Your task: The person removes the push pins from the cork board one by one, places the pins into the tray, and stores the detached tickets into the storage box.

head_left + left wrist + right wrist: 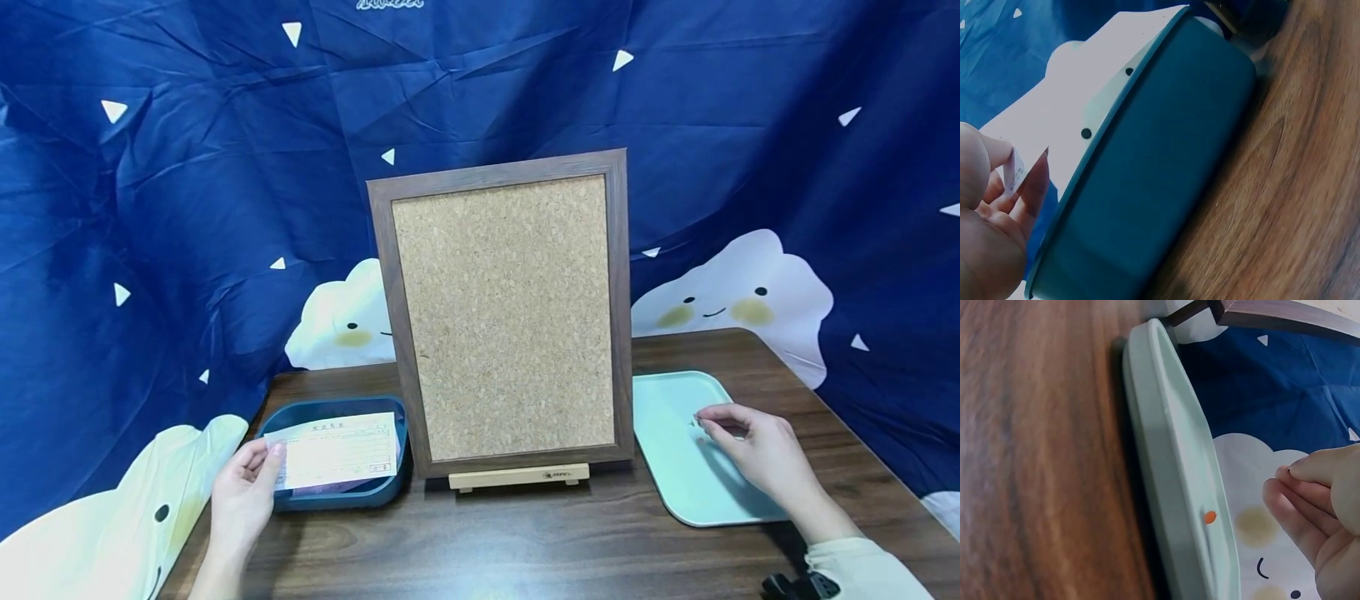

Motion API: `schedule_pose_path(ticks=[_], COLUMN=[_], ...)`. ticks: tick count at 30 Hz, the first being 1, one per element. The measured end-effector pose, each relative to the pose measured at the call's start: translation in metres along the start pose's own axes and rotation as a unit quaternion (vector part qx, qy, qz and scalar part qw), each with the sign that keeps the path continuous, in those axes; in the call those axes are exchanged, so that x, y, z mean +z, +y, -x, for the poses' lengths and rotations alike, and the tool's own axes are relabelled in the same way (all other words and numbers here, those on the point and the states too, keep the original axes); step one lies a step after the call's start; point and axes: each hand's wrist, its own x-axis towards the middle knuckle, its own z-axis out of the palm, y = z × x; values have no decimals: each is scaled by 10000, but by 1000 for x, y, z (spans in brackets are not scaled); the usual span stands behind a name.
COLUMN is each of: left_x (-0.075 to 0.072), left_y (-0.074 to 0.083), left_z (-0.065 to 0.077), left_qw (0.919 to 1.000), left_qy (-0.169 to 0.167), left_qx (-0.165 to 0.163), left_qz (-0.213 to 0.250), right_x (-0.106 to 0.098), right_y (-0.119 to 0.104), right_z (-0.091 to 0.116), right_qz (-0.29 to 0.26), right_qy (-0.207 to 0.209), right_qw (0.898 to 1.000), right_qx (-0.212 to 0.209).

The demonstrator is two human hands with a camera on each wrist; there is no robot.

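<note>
My left hand [243,492] pinches a white printed paper form [341,450] by its left end, thumb in front. The form stands over the blue plastic basket [330,408], overlapping its opening in the head view; another, purplish paper shows beneath it. In the left wrist view the form's curled edge [1015,172] sits between thumb and fingers, beside the basket wall. My right hand [761,454] is over the pale green tray [675,492], thumb and forefinger pinching a tiny pushpin [694,422], mostly hidden by the fingertips. An orange pin head [1210,517] shows on the tray below.
A cork board [517,333] in a brown wooden frame stands upright between basket and tray, on a small wooden easel [517,477]. A blue curtain [487,83] with clouds hangs behind the dark wooden table [510,533].
</note>
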Motion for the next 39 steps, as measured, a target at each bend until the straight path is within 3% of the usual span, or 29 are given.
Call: schedule_pose_path(ticks=[10, 20, 28, 39], left_x=[-3, -7, -8, -14], left_y=[-2, -4, -7, -8], left_z=[-7, -8, -9, -8], left_qw=[9967, 9893, 9791, 9846], left_qy=[-138, -404, -444, -277], left_qx=[-338, 476, 898, 550], left_qz=[-721, -1318, -1772, -1636], right_x=[-2, -2, -1, -2], right_y=[8, 12, 15, 20], right_z=[3, 4, 7, 9], right_qz=[251, 532, 552, 526], right_qy=[-623, -714, -791, -1162], right_qw=[9973, 9956, 9948, 9908], right_qx=[283, 287, 327, 459])
